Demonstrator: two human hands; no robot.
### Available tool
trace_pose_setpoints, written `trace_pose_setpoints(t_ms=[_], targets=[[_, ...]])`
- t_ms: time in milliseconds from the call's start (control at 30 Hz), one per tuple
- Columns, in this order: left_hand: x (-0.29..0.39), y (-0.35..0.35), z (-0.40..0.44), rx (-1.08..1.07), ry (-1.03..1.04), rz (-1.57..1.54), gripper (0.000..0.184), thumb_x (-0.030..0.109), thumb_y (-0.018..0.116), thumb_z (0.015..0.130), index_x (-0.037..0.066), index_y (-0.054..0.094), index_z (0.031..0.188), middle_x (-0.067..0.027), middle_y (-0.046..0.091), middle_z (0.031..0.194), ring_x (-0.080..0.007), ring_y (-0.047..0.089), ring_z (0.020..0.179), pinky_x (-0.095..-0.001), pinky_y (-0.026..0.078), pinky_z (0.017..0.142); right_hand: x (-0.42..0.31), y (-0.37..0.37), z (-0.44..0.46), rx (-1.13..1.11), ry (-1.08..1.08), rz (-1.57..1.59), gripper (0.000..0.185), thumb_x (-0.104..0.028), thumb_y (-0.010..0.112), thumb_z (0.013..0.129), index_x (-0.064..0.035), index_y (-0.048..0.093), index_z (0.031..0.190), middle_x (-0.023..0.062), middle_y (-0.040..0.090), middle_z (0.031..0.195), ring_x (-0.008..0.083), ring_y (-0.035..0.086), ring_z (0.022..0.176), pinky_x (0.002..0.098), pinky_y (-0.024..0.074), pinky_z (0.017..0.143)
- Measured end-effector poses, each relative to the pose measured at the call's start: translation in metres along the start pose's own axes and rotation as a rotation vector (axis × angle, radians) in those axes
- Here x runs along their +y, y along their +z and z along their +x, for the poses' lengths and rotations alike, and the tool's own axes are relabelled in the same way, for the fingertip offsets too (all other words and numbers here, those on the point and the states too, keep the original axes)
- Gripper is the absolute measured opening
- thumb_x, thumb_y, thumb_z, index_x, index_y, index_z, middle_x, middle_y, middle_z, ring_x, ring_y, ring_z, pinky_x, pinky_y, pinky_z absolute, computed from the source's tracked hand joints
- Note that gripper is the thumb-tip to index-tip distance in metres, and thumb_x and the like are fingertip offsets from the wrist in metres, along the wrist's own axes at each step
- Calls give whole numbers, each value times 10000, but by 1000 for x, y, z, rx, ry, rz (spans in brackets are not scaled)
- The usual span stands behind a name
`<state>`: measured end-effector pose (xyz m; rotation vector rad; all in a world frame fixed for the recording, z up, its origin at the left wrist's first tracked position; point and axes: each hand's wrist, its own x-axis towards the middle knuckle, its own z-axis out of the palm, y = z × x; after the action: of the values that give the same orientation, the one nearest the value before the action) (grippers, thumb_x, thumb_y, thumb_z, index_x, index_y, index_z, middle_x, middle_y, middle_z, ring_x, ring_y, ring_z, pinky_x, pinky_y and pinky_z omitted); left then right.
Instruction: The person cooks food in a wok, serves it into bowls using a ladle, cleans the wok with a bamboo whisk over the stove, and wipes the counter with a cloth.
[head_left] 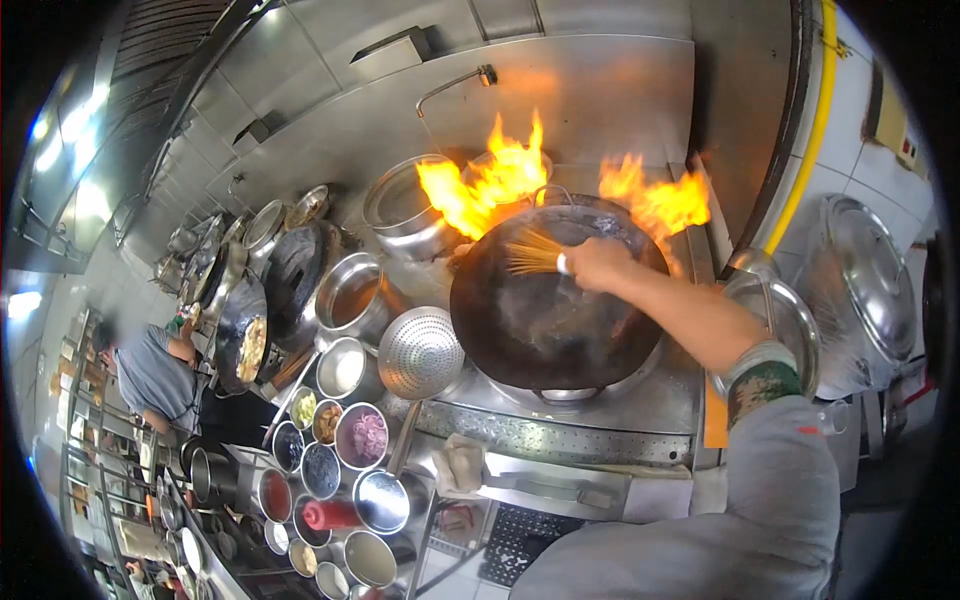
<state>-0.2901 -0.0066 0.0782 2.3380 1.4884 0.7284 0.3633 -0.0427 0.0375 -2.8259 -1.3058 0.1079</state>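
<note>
My right hand (598,265) is closed round the white-banded end of a bamboo brush (535,253). The brush's bristles fan out to the left over the inside of a large dark wok (560,320), near its upper part. Thin steam or smoke hangs in the wok. Tall orange flames (490,180) rise behind the wok's far left rim, and more flames (660,200) rise at its far right. My left hand cannot be seen.
A perforated ladle (421,352) lies left of the wok. Metal pots (350,292) and bowls of ingredients (361,436) stand left. A folded cloth (460,465) lies on the front edge. Lids (868,280) stand right. Another person (155,370) stands far left.
</note>
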Motion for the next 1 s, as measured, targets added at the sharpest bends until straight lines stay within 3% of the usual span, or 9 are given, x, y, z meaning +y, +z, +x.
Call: trace_pose_setpoints(t_ms=[200, 367, 467, 500, 533, 600, 733, 800, 1000], targets=[[-11, -7, 5, -31, -62, -58, 234, 58, 619, 956, -43, 714, 1143, -211, 740, 1061, -320, 710, 966, -399, 542, 856, 26, -59, -44, -318, -143, -244, 333, -211, 751, 742, -182, 762, 1074, 102, 758, 1045, 322, 728, 949, 441, 580, 785], [-17, 5, 40, -119, -12, -29, 253, 96, 617, 983, -47, 700, 1175, -216, 734, 1103, -332, 705, 1001, -401, 541, 863, 10, -23, -14, -57, 41, -226, 291, -249, 742, 771, -74, 779, 1001, 141, 755, 1044, 325, 726, 983, 431, 576, 801], [4, -6, 58, -160, -41, -236, 253, 85, 604, 996, -33, 690, 1202, -215, 726, 1130, -320, 692, 1006, -398, 530, 881, 0, -57, -9, -284, 14, -332, 291, -264, 714, 752, -202, 776, 1029, 99, 759, 1038, 318, 718, 1001, 454, 575, 787], [-37, -4, 58, -81, 178, -119, 233, 85, 620, 987, -29, 697, 1175, -197, 730, 1114, -327, 692, 983, -399, 530, 865, 6, -67, -11, -420, -4, -377, 297, -308, 668, 802, -209, 769, 1063, 113, 744, 1110, 320, 702, 1050, 459, 566, 824], [-74, 2, 53, 7, 125, -253, 161, 42, 595, 963, -67, 677, 1049, -165, 706, 931, -233, 670, 869, -368, 528, 808, 4, -69, -7, -343, 12, -346, 303, -315, 656, 814, -209, 767, 1076, 117, 738, 1130, 321, 697, 1063, 458, 563, 840], [-86, 8, 51, 157, 5, -271, 176, 73, 579, 993, -64, 672, 1052, -164, 701, 932, -214, 659, 862, -365, 518, 803, -9, -45, -9, -222, 42, -278, 317, -330, 633, 837, -211, 762, 1101, 124, 726, 1171, 325, 686, 1088, 455, 555, 871], [-83, 14, 67, -27, 212, -142, 135, 42, 603, 968, -60, 664, 1030, -167, 698, 948, -283, 663, 878, -376, 508, 818, -36, -24, -10, -103, 59, -199, 321, -363, 613, 887, -191, 760, 1114, 149, 744, 1081, 350, 698, 1041, 441, 544, 909], [-98, 6, 58, 50, 51, -184, 119, 34, 612, 955, -59, 660, 1012, -165, 694, 939, -287, 661, 871, -380, 508, 816, -31, -60, -26, -349, -8, -147, 325, -380, 633, 881, -177, 759, 1100, 158, 746, 1041, 374, 699, 1019, 449, 546, 905], [-110, 28, 77, 45, 3, -345, 102, -2, 626, 910, -44, 658, 998, -166, 686, 933, -304, 665, 870, -390, 505, 802, -52, 11, -8, 32, 247, -93, 442, -423, 723, 814, -185, 722, 1186, 187, 735, 1066, 396, 693, 1016, 456, 548, 892]])
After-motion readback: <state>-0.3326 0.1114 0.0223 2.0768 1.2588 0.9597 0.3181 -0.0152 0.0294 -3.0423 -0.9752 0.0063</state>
